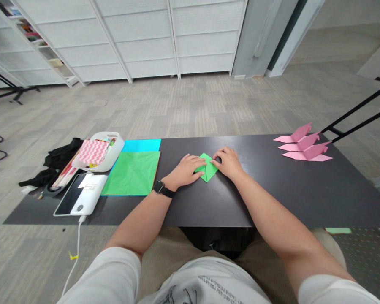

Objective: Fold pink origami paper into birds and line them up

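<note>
A small folded square of green origami paper (211,169) lies on the dark table, turned so that a corner points towards me. My left hand (187,169) rests flat on its left side, fingers stretched out and partly covering it. At the right corner, my right hand (228,162) pinches the paper's edge between thumb and index finger. A crease or slit runs down the paper's middle towards the near corner. What lies under my left fingers is hidden.
Left on the table (190,211) lie green sheets (133,173) over a blue sheet (142,145), a white basket (114,154), a white device with a cable (82,194) and black cloth (63,154). Several pink paper birds (307,147) stand at the far right.
</note>
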A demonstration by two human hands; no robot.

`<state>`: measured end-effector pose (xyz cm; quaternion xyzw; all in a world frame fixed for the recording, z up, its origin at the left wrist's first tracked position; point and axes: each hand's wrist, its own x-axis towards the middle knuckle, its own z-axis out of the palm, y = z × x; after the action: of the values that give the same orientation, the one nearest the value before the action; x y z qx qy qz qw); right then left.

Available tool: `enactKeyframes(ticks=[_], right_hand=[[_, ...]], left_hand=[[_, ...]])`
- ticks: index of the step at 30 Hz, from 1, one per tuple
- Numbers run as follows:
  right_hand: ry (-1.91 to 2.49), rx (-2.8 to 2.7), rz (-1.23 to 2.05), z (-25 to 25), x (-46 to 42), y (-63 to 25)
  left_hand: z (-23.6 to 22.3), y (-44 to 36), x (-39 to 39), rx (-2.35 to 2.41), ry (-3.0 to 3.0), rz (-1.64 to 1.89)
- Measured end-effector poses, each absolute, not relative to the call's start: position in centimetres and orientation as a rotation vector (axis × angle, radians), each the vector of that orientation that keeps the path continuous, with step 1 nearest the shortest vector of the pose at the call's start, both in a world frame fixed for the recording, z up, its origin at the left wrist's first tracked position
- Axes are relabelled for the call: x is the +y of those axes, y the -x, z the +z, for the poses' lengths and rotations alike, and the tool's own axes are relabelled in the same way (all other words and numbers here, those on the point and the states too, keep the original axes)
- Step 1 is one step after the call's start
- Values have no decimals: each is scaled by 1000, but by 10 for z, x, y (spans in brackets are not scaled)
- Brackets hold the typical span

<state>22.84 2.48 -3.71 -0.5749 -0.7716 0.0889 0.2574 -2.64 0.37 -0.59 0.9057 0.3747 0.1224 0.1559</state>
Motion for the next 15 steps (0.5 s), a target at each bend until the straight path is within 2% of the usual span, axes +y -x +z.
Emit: enactKeyframes(ticks=[8,15], right_hand=[[1358,-2235,187,-33,21,-224],[1404,-2298,231,-30,20,-224]], left_hand=[[-10,26,3,1097,-2638,376],[-8,28,5,1282,-2551,523]])
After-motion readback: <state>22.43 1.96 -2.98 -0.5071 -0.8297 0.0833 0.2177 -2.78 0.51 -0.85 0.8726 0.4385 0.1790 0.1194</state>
